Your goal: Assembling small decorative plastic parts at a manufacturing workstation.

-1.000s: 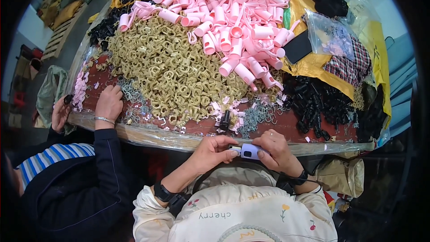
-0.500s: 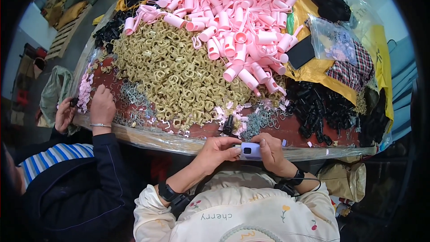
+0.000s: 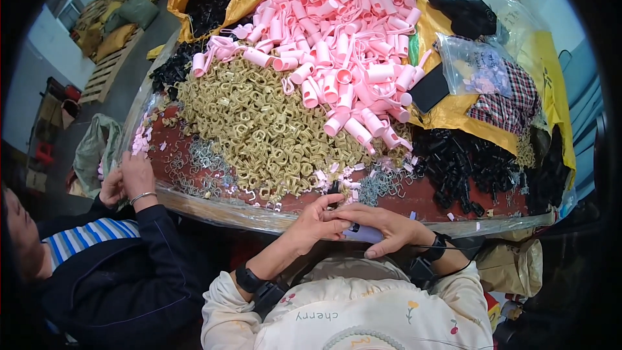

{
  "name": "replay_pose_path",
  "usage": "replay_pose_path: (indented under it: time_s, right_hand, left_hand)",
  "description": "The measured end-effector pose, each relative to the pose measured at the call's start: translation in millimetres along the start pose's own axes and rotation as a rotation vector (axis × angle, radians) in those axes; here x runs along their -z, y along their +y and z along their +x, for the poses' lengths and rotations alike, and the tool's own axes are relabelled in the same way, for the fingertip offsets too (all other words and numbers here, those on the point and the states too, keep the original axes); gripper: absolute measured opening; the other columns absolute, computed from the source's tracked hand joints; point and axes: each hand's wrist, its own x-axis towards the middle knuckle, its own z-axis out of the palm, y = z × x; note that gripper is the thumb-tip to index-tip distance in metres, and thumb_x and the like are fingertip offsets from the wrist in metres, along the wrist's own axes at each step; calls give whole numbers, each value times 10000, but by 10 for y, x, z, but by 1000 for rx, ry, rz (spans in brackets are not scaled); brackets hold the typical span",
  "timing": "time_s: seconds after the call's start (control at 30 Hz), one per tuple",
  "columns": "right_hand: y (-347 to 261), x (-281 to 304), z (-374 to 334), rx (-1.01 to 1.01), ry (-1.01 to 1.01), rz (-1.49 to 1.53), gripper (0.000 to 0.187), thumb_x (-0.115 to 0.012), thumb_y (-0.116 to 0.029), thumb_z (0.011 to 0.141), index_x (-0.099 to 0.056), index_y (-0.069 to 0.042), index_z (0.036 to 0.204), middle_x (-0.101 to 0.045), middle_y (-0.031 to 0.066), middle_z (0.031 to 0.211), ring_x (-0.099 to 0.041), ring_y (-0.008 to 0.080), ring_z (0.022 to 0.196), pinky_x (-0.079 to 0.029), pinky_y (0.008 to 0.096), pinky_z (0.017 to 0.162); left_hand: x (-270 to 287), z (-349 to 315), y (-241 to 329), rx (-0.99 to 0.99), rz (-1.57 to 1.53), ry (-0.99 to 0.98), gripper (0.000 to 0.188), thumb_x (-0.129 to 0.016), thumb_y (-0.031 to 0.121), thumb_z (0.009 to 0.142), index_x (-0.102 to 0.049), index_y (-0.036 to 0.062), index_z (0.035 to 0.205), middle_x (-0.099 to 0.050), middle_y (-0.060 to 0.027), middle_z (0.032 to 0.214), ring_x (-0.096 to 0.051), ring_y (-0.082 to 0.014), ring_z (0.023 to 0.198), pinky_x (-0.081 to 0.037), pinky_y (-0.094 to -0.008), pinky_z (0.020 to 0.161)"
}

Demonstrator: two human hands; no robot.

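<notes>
A lavender plastic sleeve with a dark square opening is held between my hands, just off the table's front edge. My left hand is closed on its left end, thumb along the near side. Reaching over the sleeve from the right, my right hand has its fingers across the top and its thumb below, partly covering the opening. A black plastic part shows just past my left fingertips. Small pale pink pieces and grey metal hooks lie on the table beyond my hands.
Khaki plastic rings and pink plastic sleeves with straps are heaped mid-table. Black parts and a dark phone lie right. At left, a co-worker's hands are over the table edge. The front edge is wrapped in plastic.
My right hand has swung left over the lavender sleeve, which has tilted and is now more covered. The co-worker's hands have come together. The whole view has shifted slightly.
</notes>
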Motion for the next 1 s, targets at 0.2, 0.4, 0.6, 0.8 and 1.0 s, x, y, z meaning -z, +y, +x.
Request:
replay_pose_path:
  time_s: [0.2, 0.4, 0.6, 0.8, 1.0]
  right_hand:
    - [84, -87, 17, 69, 41, -54, 614, -633, -311, 702, -419, 22, 1171, -433, 174, 1154, -448, 298, 1044, -357, 353, 872]
    - [141, -179, 97, 237, 230, -185, 546, -630, -237, 672, -460, 34, 1115, -510, 160, 1056, -510, 296, 950, -388, 347, 833]
    - [106, -253, 269, 300, 354, -209, 416, -596, -163, 617, -534, 23, 984, -575, 138, 887, -553, 296, 818, -425, 357, 755]
    - [79, -303, 432, 413, 356, -372, 386, -599, -163, 573, -549, 21, 908, -579, 146, 835, -555, 312, 744, -437, 369, 680]
    - [-35, -417, 541, 491, 381, -466, 366, -600, -166, 559, -541, 14, 872, -570, 145, 796, -541, 315, 696, -426, 363, 645]
  left_hand:
    - [29, -4, -157, -79, 7, -76, 647, -619, 2, 720, -270, 35, 1264, -568, -77, 972, -576, -130, 794, -491, -243, 684]
    - [-16, -10, -167, -181, -97, -116, 688, -583, -72, 704, -248, 41, 1294, -519, -107, 1075, -527, -156, 956, -456, -285, 799]
    - [35, -118, -148, -170, -200, -72, 665, -566, -73, 718, -251, 38, 1293, -510, -92, 1087, -513, -156, 986, -447, -277, 817]
    - [-90, -169, -109, -294, -269, -70, 597, -552, -27, 760, -279, 44, 1286, -474, -62, 1143, -479, -154, 1050, -440, -270, 842]
    - [-75, -249, -173, -262, -369, -166, 429, -550, 65, 805, -383, 79, 1200, -487, -28, 1095, -501, -134, 1005, -451, -254, 815]
